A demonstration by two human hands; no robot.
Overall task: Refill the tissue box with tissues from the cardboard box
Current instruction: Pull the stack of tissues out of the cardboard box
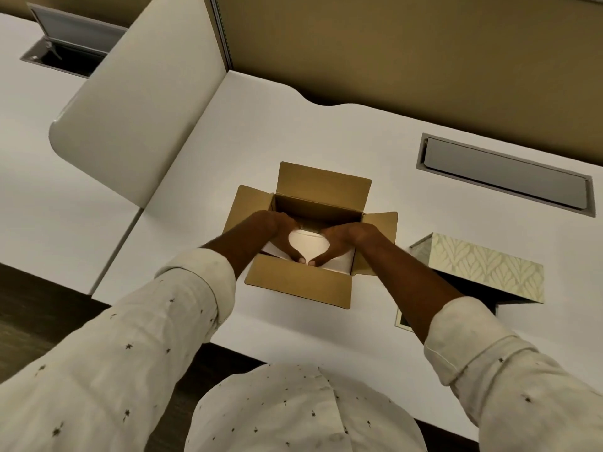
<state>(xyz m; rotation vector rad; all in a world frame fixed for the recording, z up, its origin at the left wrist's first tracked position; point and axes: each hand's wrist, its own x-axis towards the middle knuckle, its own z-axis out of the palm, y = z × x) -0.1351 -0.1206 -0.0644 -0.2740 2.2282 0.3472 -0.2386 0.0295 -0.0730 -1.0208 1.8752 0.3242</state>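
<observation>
An open brown cardboard box [298,283] stands on the white desk with all flaps spread. Inside lies a white stack of tissues [308,244]. My left hand [282,234] and my right hand [341,241] are both inside the box, fingers wrapped around the stack from either side, thumbs nearly touching on top of it. To the right stands the patterned pale-green tissue box [483,264], tipped on its side with its dark inside facing me; my right forearm hides part of it.
A closed grey cable hatch [505,177] is set into the white desk [228,158] behind the tissue box. A curved white divider panel [137,102] rises on the left, with an open cable hatch [68,44] on the neighbouring desk. The near desk edge runs just before my body.
</observation>
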